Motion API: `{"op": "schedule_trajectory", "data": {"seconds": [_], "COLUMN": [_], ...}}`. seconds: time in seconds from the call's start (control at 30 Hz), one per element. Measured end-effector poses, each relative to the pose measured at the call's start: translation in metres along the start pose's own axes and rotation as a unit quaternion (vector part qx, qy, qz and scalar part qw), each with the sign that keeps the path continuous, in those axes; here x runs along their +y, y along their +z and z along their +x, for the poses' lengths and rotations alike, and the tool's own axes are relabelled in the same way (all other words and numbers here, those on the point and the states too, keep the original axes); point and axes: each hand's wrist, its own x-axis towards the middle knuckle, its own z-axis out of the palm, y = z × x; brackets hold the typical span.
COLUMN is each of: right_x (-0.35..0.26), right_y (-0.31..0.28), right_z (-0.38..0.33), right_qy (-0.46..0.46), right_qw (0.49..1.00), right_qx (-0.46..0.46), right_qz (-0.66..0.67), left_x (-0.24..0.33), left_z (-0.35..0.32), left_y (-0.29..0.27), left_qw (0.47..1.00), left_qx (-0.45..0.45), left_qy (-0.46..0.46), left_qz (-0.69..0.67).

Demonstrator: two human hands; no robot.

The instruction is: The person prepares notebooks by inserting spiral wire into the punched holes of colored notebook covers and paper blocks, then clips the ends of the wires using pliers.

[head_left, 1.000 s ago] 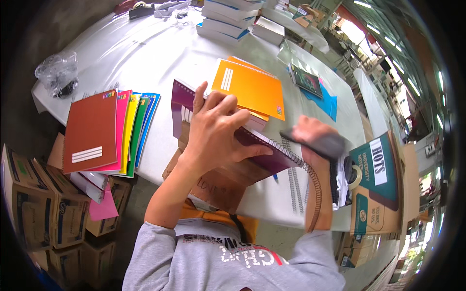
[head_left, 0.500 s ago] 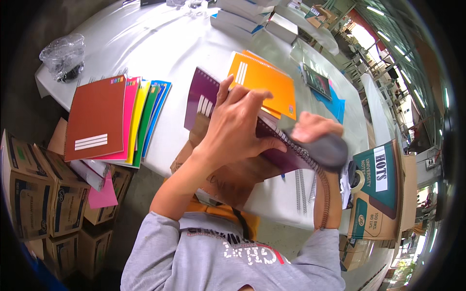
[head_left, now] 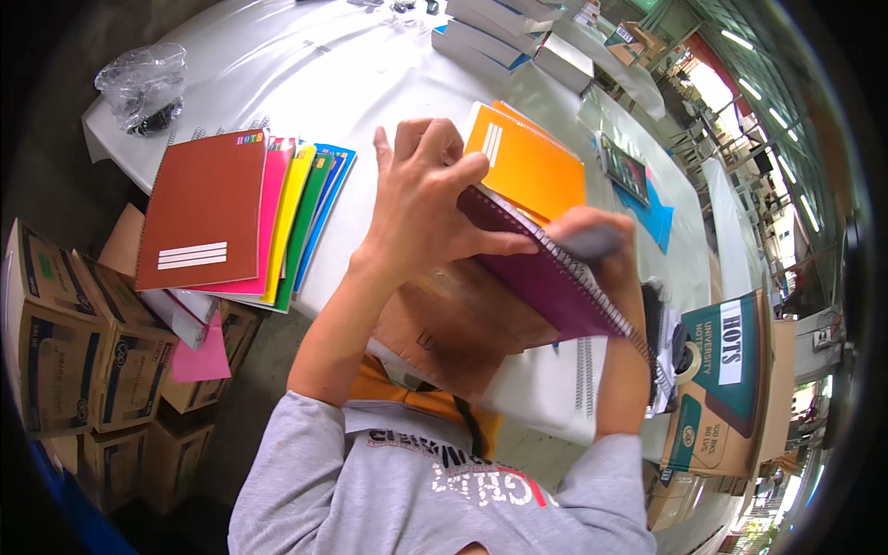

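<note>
White table (head_left: 305, 79) beneath 2 curled hands (head_left: 421, 199) (head_left: 623, 264)

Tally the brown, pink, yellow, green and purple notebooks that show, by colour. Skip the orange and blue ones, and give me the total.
Brown notebook: 1
Pink notebook: 1
Yellow notebook: 1
Green notebook: 1
Purple notebook, in the left hand: 1
Total: 5
</note>
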Motion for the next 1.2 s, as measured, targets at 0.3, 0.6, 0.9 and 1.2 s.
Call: {"op": "schedule_trajectory", "data": {"seconds": [0.3,0.6,0.9,1.2], "right_x": [0.008,0.003,0.002,0.026], "right_y": [0.005,0.004,0.028,0.013], "right_z": [0.024,0.03,0.042,0.059], "right_qy": [-0.083,-0.197,-0.166,-0.156], "right_qw": [0.964,0.974,0.972,0.94], "right_qx": [0.015,-0.032,-0.043,0.023], "right_qz": [-0.251,-0.107,-0.162,-0.303], "left_x": [-0.002,-0.013,-0.02,-0.031], "left_z": [-0.002,0.0,-0.007,-0.008], "left_y": [0.0,0.002,0.003,0.014], "left_qw": [0.996,0.987,0.972,0.951], "left_qx": [0.042,0.024,0.014,0.007], "left_qy": [0.027,-0.007,-0.084,-0.112], "left_qz": [-0.078,-0.156,-0.219,-0.289]}}
